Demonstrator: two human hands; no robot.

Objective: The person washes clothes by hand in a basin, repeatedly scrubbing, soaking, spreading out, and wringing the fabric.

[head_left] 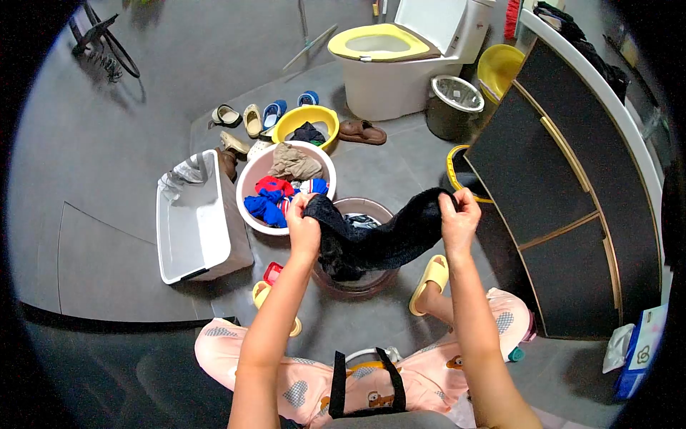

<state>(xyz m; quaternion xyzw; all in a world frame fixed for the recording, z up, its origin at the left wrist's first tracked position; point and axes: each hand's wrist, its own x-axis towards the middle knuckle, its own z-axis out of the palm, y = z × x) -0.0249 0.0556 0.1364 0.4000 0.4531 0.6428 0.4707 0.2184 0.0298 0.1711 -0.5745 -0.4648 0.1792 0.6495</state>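
Note:
A black knitted garment [382, 239] hangs stretched between my two hands, above a brownish basin [336, 286]. My left hand [304, 225] is closed on its left end, and my right hand [459, 214] pinches its right end. The garment sags in the middle and covers part of the basin, where some dark and white cloth [363, 221] shows. Just beyond my left hand stands a pinkish-white basin [246, 171] with blue, red and beige clothes [294, 163] in it.
A white storage bin [189, 247] stands at the left. Behind are a yellow basin [321, 116], several shoes [252, 120], a brown slipper [362, 131], a toilet [389, 89] and a trash bin [451, 118]. A black cabinet [557, 193] borders the right. A tissue pack [642, 350] lies at lower right.

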